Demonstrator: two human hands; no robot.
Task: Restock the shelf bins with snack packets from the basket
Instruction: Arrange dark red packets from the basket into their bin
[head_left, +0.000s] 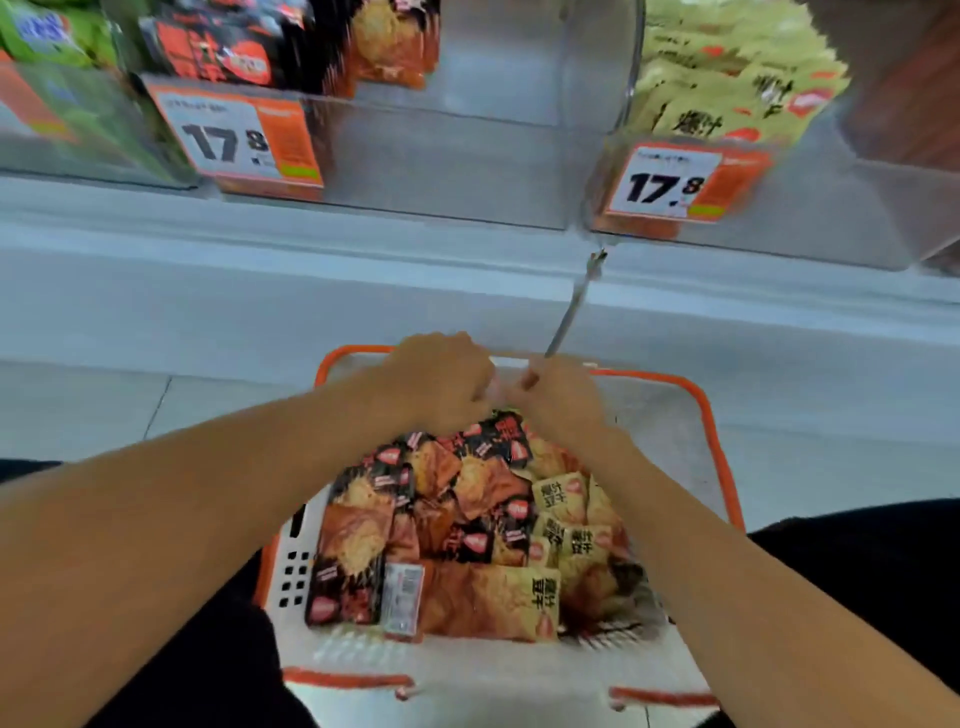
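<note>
A white basket with an orange rim (719, 457) stands on the floor in front of me. It is filled with snack packets (467, 519), some black and orange, some pale yellow. My left hand (436, 384) and my right hand (563, 402) meet knuckles-up over the basket's far end, just above a black packet (493, 434). Both have their fingers curled downward and hidden. A small pale thing shows between them, too blurred to name. Above, one clear shelf bin (441, 156) holds black-orange packets (234, 47) at its left and stands mostly bare. The neighbouring bin holds yellow packets (727, 88).
A thin metal rod (574, 301) hangs from the right bin's corner, and its lower end reaches my right hand. Price tags reading 17.8 (234, 140) (670, 182) sit on the bin fronts. Green packets (47, 36) fill a bin at far left. My dark-clothed knees flank the basket.
</note>
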